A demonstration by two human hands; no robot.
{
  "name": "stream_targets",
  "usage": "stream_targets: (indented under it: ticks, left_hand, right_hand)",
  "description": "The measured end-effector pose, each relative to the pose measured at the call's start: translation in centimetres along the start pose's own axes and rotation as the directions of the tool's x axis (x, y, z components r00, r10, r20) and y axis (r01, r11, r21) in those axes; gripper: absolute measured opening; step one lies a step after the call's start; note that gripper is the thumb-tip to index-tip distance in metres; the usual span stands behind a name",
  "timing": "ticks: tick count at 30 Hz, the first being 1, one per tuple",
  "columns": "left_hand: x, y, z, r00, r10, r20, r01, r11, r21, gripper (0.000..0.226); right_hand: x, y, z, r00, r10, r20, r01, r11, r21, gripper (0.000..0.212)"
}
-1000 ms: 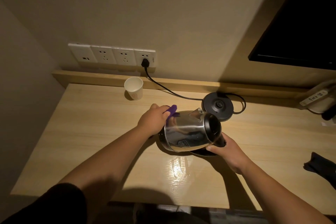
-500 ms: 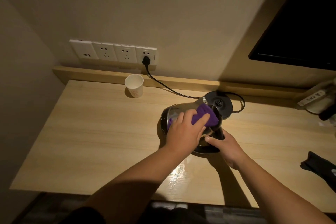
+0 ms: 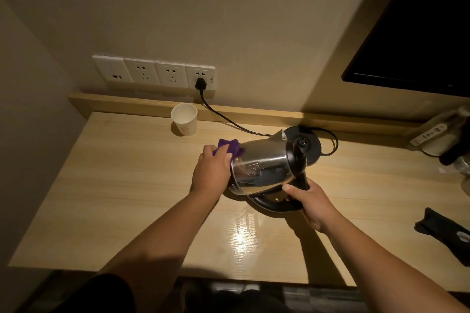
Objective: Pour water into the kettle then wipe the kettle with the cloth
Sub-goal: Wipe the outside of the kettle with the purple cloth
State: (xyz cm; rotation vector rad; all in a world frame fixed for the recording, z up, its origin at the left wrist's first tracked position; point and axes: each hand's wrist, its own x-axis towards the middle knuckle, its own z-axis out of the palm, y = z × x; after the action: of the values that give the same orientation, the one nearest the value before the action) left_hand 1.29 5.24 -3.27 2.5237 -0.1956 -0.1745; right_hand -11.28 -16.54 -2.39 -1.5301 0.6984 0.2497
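Over counter (image 3: 127, 198): kettle (image 3: 262, 168) tipped sideways, right hand (image 3: 309, 202) gripping handle, left hand (image 3: 211, 168) pressing purple cloth (image 3: 229, 146) on base end. Pouring looks done, wiping underway, guessing more sides left.

Two bare forearms, dark short sleeve (image 3: 101, 292) on left arm
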Motion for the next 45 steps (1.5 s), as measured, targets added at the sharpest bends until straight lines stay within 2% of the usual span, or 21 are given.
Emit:
stream_targets:
  ticks: [2, 4, 6, 9, 12, 14, 19, 24, 27, 29, 33, 35, 38, 41, 45]
  left_hand:
    - [0.3, -0.1, -0.2, 0.999, -0.038, -0.008, 0.038, 0.999, 0.008, 0.033]
    - [-0.5, 1.0, -0.1, 0.998, 0.028, -0.049, -0.028, 1.000, -0.013, 0.036]
    - [-1.9, 3.6, 0.0, 0.977, 0.190, -0.096, -0.192, 0.981, -0.011, 0.039]
    - [-3.5, 7.1, 1.0, 0.878, 0.473, -0.072, -0.465, 0.880, 0.096, 0.041]
    - [-3.1, 6.8, 1.6, 0.806, 0.592, 0.008, -0.576, 0.782, 0.236, 0.049]
    - [-2.5, 5.2, 1.6, 0.819, 0.574, 0.007, -0.554, 0.788, 0.270, 0.051]
    - [-1.8, 0.3, 0.9, 0.931, 0.365, -0.002, -0.356, 0.907, 0.226, 0.048]
    - [-1.0, -1.0, -0.4, 0.972, 0.234, -0.013, -0.228, 0.958, 0.172, 0.040]
    - [-0.7, 0.2, -0.8, 0.982, 0.185, -0.033, -0.179, 0.975, 0.133, 0.039]
    - [-1.1, 1.7, -0.8, 0.976, 0.213, -0.042, -0.209, 0.974, 0.082, 0.038]
    - [-2.5, 6.4, 0.1, 0.890, 0.450, -0.079, -0.441, 0.891, 0.104, 0.041]
    - [-2.9, 7.7, 0.9, 0.827, 0.561, -0.018, -0.548, 0.814, 0.194, 0.045]
    - [-3.3, 6.5, 1.8, 0.777, 0.618, 0.118, -0.621, 0.722, 0.305, 0.061]
    - [-4.0, 3.0, 1.9, 0.787, 0.605, 0.122, -0.608, 0.727, 0.319, 0.072]
    - [-4.3, -1.2, 0.9, 0.872, 0.483, 0.085, -0.482, 0.814, 0.324, 0.066]
  right_hand:
    - [-0.1, -0.2, 0.2, 1.000, -0.003, -0.010, 0.003, 1.000, 0.006, 0.020]
    - [-0.1, -0.5, 0.4, 1.000, -0.002, -0.026, 0.002, 1.000, 0.013, 0.020]
    - [0.1, -0.6, 0.6, 1.000, 0.002, -0.030, -0.001, 1.000, 0.025, 0.021]
    - [0.3, -0.9, 0.8, 0.999, -0.020, -0.031, 0.021, 0.998, 0.056, 0.022]
    - [0.4, -1.3, 0.6, 0.999, -0.013, -0.032, 0.015, 0.998, 0.059, 0.023]
    - [0.6, -1.3, 0.4, 1.000, 0.025, -0.018, -0.023, 0.995, 0.101, 0.025]
    - [0.9, -1.2, 0.0, 0.993, 0.118, 0.002, -0.116, 0.970, 0.214, 0.027]
    - [0.9, -2.3, 0.9, 0.995, 0.098, -0.027, -0.091, 0.976, 0.197, 0.026]
    - [0.8, -2.7, 1.4, 0.990, 0.112, -0.085, -0.085, 0.957, 0.278, 0.039]
    - [0.6, -3.0, 2.0, 0.982, 0.144, -0.126, -0.094, 0.938, 0.334, 0.047]
    - [0.4, -3.2, 3.4, 0.965, 0.152, -0.216, -0.066, 0.930, 0.361, 0.056]
    - [0.4, -3.1, 3.7, 0.954, 0.171, -0.247, -0.063, 0.918, 0.392, 0.059]
    - [0.1, -3.0, 3.7, 0.940, 0.238, -0.245, -0.092, 0.868, 0.488, 0.059]
    - [0.0, -3.2, 3.4, 0.920, 0.303, -0.247, -0.128, 0.831, 0.541, 0.053]
    - [0.2, -3.4, 3.3, 0.906, 0.345, -0.244, -0.153, 0.806, 0.572, 0.051]
